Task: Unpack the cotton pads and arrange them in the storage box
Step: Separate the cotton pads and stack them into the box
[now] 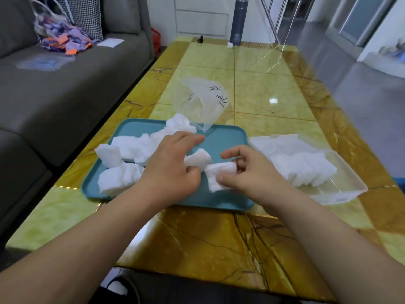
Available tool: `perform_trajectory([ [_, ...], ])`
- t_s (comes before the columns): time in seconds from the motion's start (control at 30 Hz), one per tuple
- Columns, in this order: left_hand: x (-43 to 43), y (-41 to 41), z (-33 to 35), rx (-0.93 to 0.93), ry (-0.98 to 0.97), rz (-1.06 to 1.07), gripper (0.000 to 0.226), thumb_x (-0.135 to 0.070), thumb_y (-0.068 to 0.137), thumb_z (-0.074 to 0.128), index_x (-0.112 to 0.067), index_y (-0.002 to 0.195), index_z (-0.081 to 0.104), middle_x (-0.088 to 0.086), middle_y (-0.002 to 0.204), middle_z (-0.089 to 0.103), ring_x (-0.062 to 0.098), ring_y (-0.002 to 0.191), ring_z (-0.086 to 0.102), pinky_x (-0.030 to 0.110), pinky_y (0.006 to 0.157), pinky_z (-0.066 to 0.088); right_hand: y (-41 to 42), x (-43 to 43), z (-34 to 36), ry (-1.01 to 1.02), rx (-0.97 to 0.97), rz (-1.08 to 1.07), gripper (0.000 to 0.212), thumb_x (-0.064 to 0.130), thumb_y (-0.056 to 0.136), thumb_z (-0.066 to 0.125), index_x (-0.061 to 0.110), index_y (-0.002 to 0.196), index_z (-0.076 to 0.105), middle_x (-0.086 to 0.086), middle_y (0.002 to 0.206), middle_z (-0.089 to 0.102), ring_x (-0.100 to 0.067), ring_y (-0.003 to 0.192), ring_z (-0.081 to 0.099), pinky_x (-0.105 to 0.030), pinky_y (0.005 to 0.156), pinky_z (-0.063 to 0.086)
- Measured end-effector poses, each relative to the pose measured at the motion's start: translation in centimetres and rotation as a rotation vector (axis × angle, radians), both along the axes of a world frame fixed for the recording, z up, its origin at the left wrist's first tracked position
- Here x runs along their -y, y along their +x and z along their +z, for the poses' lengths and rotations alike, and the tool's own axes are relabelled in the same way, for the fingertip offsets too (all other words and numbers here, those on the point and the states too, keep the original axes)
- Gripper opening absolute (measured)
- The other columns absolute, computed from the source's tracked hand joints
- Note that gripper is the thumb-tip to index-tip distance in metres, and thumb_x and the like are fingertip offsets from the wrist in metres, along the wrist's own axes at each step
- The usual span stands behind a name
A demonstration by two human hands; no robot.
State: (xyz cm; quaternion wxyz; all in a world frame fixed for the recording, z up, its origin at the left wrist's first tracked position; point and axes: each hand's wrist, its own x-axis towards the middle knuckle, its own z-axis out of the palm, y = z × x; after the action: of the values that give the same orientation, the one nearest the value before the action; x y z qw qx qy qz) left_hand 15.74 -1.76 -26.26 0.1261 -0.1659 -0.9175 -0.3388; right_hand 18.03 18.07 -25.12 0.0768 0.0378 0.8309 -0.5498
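plastic bag (200, 102) (empty) behind tray (228, 137)

Grey sofa (65, 88) left; dark flask (238, 21) at table's (274, 84) far end.

Place: home living room.
Seating: grey sofa (65, 84) along 9 to 11 o'clock, houndstooth cushion (85, 16) at its back.
Clutter: clear bag (50, 20) of purple and orange scraps (65, 41) on the seat, paper (110, 42) beside.
Table: low, glossy, yellow marble-look coffee table (263, 84) at centre.
Far end: dark flask (238, 21) at 12 o'clock.
Walls: white panelled cabinet (201, 18) behind the flask.
Floor: shiny grey tiles (361, 95) at 2 o'clock, metal-framed glass door (359, 18) beyond.
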Motion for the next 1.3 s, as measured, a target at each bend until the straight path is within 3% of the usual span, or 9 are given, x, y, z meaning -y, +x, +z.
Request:
perform_trajectory([
  [0.13, -0.2, 1.1, 0.2, 0.26, 0.15, -0.089, 0.058, -0.049, 0.076, 0.079, -0.038, 0.13, 0.063, -0.012, 0.095, 0.063, 0.005, 0.077, 0.058, 0.014, 0.068, 0.045, 0.5, -0.3, 0.3, -0.078, -0.087, 0.008, 0.038, -0.01, 0.082, 0.072, 0.024, 0.1, 0.072, -0.002, 0.097, 0.075, -0.021, 0.091, 0.072, -0.033, 0.081, 0.059],
  [0.2, -0.2, 1.4, 0.2, 0.362, 0.166, -0.169, 0.058, -0.048, 0.075, 0.087, -0.038, 0.128, 0.065, -0.009, 0.086, 0.065, 0.002, 0.066, 0.055, 0.017, 0.064, 0.045, 0.6, -0.4, 0.4, -0.094, -0.11, 0.02, 0.04, -0.011, 0.082, 0.071, 0.025, 0.1, 0.072, 0.002, 0.098, 0.076, -0.014, 0.092, 0.073, -0.025, 0.078, 0.059],
  [0.37, -0.3, 1.2, 0.0, 0.367, 0.077, -0.213, 0.039, -0.04, 0.077, 0.086, -0.037, 0.114, 0.071, -0.003, 0.074, 0.067, 0.003, 0.061, 0.057, 0.027, 0.058, 0.047, 0.4, 0.0, -0.4, -0.07, -0.116, 0.046, 0.044, -0.011, 0.082, 0.071, 0.025, 0.107, 0.07, 0.005, 0.102, 0.076, -0.002, 0.092, 0.073, -0.017, 0.078, 0.055],
  [0.5, -0.5, 0.9, -0.7, 0.354, 0.004, -0.102, 0.008, -0.028, 0.085, 0.078, -0.03, 0.09, 0.073, -0.007, 0.069, 0.068, 0.002, 0.058, 0.056, 0.032, 0.063, 0.052, 0.2, 0.3, -1.6, 0.039, -0.133, -0.007, 0.049, -0.004, 0.085, 0.067, 0.034, 0.116, 0.065, 0.011, 0.118, 0.07, -0.002, 0.111, 0.067, -0.023, 0.1, 0.053],
  [0.63, -0.9, 0.7, -1.1, 0.358, 0.008, -0.117, 0.011, -0.031, 0.084, 0.078, -0.031, 0.091, 0.07, -0.01, 0.066, 0.066, 0.0, 0.057, 0.056, 0.021, 0.056, 0.044, 0.2, 1.1, -1.6, -0.13, 0.013, -0.01, 0.059, 0.0, 0.088, 0.063, 0.03, 0.139, 0.057, 0.012, 0.142, 0.059, -0.007, 0.133, 0.051, -0.032, 0.114, 0.041],
  [0.73, -1.2, 0.8, -1.2, 0.349, 0.009, -0.126, 0.025, -0.042, 0.081, 0.081, -0.034, 0.102, 0.069, -0.011, 0.066, 0.066, -0.001, 0.059, 0.059, 0.016, 0.054, 0.041, 0.2, 1.8, -1.8, -0.203, 0.034, -0.028, 0.048, 0.01, 0.102, 0.053, 0.029, 0.146, 0.053, 0.014, 0.147, 0.056, -0.006, 0.137, 0.048, -0.035, 0.118, 0.038],
  [1.03, -1.2, 0.8, -1.5, 0.324, -0.011, -0.107, 0.001, -0.028, 0.089, 0.069, -0.029, 0.088, 0.069, -0.007, 0.066, 0.063, 0.005, 0.06, 0.056, 0.025, 0.056, 0.042, 0.2, 2.4, -2.5, -0.061, -0.018, -0.059, 0.034, 0.018, 0.107, 0.049, 0.026, 0.139, 0.059, 0.011, 0.135, 0.064, -0.006, 0.124, 0.059, -0.026, 0.108, 0.046],
  [1.17, -0.8, 0.5, -1.1, 0.33, 0.052, -0.075, 0.006, -0.024, 0.089, 0.068, -0.029, 0.091, 0.071, -0.006, 0.064, 0.062, 0.003, 0.055, 0.053, 0.019, 0.054, 0.039, 0.6, 1.2, -1.2, -0.004, -0.104, 0.048, 0.035, 0.018, 0.092, 0.072, 0.028, 0.125, 0.066, 0.014, 0.121, 0.069, 0.0, 0.113, 0.064, -0.017, 0.097, 0.05],
  [1.3, -0.5, 0.6, -0.6, 0.371, 0.063, -0.119, 0.027, -0.011, 0.086, 0.062, -0.03, 0.103, 0.072, -0.008, 0.069, 0.066, 0.002, 0.058, 0.056, 0.019, 0.059, 0.043, 0.4, 0.6, -1.5, 0.18, -0.165, 0.045, 0.039, 0.002, 0.087, 0.069, 0.027, 0.117, 0.07, 0.012, 0.109, 0.071, -0.003, 0.102, 0.066, -0.004, 0.085, 0.047],
])
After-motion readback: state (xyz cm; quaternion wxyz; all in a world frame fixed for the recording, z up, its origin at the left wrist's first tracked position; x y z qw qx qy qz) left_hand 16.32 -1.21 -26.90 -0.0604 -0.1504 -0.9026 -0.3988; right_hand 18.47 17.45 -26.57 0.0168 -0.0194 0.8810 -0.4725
